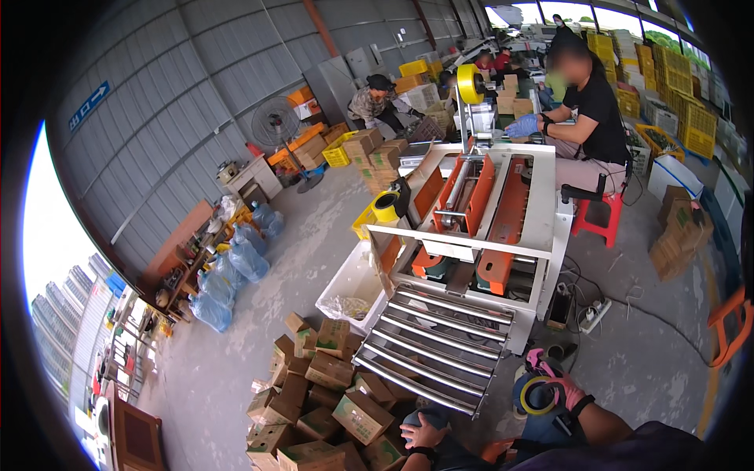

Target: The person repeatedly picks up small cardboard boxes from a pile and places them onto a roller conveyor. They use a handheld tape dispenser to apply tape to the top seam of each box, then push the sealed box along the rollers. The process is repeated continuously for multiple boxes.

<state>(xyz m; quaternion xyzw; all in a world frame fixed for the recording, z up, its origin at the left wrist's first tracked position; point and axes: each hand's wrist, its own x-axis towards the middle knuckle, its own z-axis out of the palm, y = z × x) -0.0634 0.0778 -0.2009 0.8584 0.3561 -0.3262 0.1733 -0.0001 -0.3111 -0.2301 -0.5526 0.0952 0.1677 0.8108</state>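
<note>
My left hand (pixel 425 434) is bare, with a black band at the wrist. It rests on my left knee (pixel 433 414) with its fingers spread and nothing in them. On my right hand (pixel 569 391) is a pink glove. That hand grips a hand-held tape dispenser (pixel 548 370) with pink parts, above my right leg. A roll of yellowish packing tape (pixel 532 395) sits on the dispenser. Beside my left hand lies a heap of closed cardboard cartons (pixel 363 417). Straight ahead, the roller conveyor (pixel 433 347) slopes from the carton-sealing machine (pixel 471 232).
A co-worker in blue gloves (pixel 523 125) sits beyond the machine on a red stool (pixel 598 219). Left of the rollers stands a white foam bin (pixel 352 282). Cables and a power strip (pixel 595 316) lie on the floor at right. Water jugs (pixel 247 259) stand by the wall.
</note>
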